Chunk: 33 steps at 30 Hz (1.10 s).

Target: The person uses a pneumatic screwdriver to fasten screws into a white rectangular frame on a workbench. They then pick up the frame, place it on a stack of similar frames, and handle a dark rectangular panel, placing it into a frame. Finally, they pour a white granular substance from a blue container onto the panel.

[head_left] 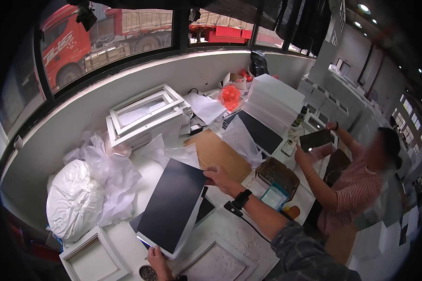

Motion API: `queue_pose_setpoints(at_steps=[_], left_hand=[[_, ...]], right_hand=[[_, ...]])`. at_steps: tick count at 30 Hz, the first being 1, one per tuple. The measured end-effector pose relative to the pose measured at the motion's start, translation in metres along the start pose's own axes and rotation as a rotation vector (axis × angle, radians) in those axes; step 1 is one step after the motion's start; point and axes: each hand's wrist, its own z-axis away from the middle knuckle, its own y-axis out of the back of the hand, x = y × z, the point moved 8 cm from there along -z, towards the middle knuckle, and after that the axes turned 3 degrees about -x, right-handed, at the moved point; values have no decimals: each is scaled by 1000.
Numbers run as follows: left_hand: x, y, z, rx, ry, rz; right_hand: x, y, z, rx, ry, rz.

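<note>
A dark rectangular panel with a white edge along its near side is held tilted above the white table. My right hand pinches its far right corner, thumb and fingers closed on it. At the near end, my left hand grips the lower edge; some of its fingers are hidden. Beneath the panel lies another dark piece, mostly covered. Close to my left hand stands a small round container of tiny dark pieces. White frames lie on both sides, one at the left and one at the right.
A white sack and clear plastic wrap fill the left. Stacked white frames, brown cardboard and a tall stack of white sheets line the back. At right, a co-worker handles a dark panel beside an open parts box.
</note>
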Motion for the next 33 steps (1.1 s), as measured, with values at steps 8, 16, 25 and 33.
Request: queue_pose_setpoints(at_steps=[8, 16, 25, 33], left_hand=[[46, 4, 11, 201, -358, -293], [61, 9, 24, 310, -451, -694], [85, 1, 36, -16, -301, 361], [101, -4, 72, -83, -335, 690]], right_hand=[[4, -6, 52, -61, -68, -85], [33, -4, 99, 22, 33, -325], [8, -22, 103, -37, 108, -390], [-61, -34, 88, 110, 403, 226]])
